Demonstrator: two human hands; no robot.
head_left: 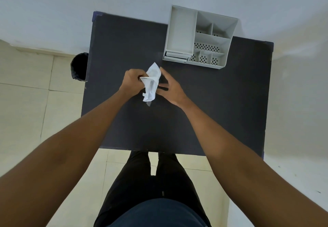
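Note:
A crumpled white sheet of paper (151,82) is held above the middle of the dark table (213,111). My left hand (132,82) grips the paper's left side with curled fingers. My right hand (170,87) is at the paper's right side, with its fingers fairly straight and its thumb against the sheet's upper edge. The paper hides the fingertips of both hands.
A grey plastic desk organiser (200,37) with several compartments stands at the table's far right. A black waste bin (79,66) sits on the tiled floor by the table's left edge. A white wall runs behind the table. My legs stand at the near edge.

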